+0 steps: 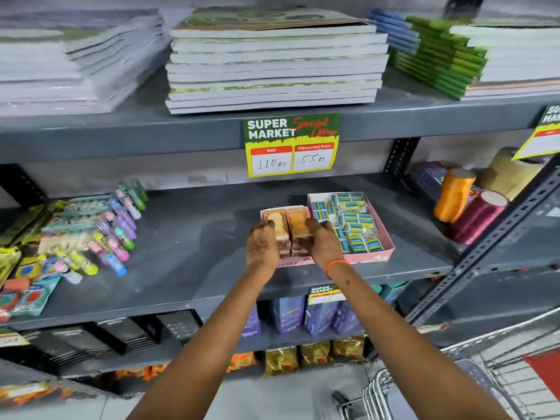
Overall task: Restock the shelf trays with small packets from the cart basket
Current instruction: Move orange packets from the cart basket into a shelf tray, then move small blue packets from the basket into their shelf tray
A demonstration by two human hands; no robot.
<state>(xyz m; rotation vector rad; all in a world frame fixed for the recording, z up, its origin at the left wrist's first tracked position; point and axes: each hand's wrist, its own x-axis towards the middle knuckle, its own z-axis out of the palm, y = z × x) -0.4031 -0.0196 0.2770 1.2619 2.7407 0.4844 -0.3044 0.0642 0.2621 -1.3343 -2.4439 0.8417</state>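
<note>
Here, left hand [261, 244] and right hand [322, 241] clasping orange packets [288, 225], long axes running front-to-back in pink tray [306, 262]

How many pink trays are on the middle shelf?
2. One pink tray, full of blue packets, sits right of the hands. The other tray lies under both hands, holding orange packets. None seem hidden.

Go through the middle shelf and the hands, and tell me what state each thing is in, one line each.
left hand: closed on orange packets
right hand: closed on the same packets
left tray: open, packets being set in
right tray: open, nearly full of blue packets
orange thread spool: upright
maroon thread spool: upright, leaning slightly
price tag: hanging from upper shelf edge
</note>
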